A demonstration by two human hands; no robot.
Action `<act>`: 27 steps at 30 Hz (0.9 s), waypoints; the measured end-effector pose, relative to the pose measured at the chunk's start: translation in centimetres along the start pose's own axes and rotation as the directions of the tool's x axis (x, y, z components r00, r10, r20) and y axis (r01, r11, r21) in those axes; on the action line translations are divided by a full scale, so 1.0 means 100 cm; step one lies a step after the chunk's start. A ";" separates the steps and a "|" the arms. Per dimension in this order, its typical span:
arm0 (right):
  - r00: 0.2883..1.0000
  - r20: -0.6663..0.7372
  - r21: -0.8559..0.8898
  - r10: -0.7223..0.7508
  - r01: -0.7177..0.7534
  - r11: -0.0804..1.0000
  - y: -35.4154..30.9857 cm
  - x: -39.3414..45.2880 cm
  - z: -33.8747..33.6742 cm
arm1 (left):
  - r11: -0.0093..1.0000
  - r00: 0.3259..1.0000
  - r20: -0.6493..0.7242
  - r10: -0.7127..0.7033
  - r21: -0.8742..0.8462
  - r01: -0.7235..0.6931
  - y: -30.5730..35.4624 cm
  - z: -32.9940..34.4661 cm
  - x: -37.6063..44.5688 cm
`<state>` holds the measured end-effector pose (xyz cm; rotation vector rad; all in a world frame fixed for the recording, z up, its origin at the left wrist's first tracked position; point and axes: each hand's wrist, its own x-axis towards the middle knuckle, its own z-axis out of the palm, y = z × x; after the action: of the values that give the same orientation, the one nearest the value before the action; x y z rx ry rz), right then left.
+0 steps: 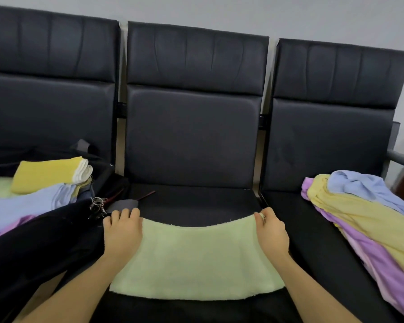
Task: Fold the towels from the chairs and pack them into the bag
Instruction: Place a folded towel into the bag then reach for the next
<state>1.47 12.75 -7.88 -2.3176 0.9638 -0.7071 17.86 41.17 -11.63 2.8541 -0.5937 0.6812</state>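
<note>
Head view: pale green towel (196,259) lies flat on the middle chair seat (196,201), its far corners pinched by the left hand (123,231) and right hand (272,231). Bare seat stays free beyond the towel's far edge. Folded towels (49,173) sit in the dark bag (33,248) at the seat's left edge; unfolded towels (359,210) heap on the right chair.

A plain pale green towel (196,259) is seen between the fingers (123,214). Left of them, yellow (44,174), light blue (21,203) and lilac folded towels are seen; right, blue, yellow and purple ones (364,220). The chairs (194,127) are black.
</note>
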 end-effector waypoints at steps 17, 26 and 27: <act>0.795 0.462 -0.253 -0.392 0.542 0.801 -0.009 -0.025 0.041 | 0.977 0.912 0.351 0.213 -0.105 -0.188 0.062 0.000 -0.036; 0.692 0.677 -0.374 -0.251 0.617 0.692 0.010 -0.059 0.036 | 0.962 0.664 0.705 0.248 -0.099 -0.254 0.053 -0.007 -0.059; 0.688 0.687 -0.374 -0.236 0.613 0.696 0.011 -0.064 0.034 | 0.960 0.658 0.708 0.257 -0.110 -0.258 0.052 -0.008 -0.061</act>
<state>-0.75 17.78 -12.69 -3.0856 0.3010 0.2576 10.40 38.73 -13.43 2.9887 -1.1078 -0.4917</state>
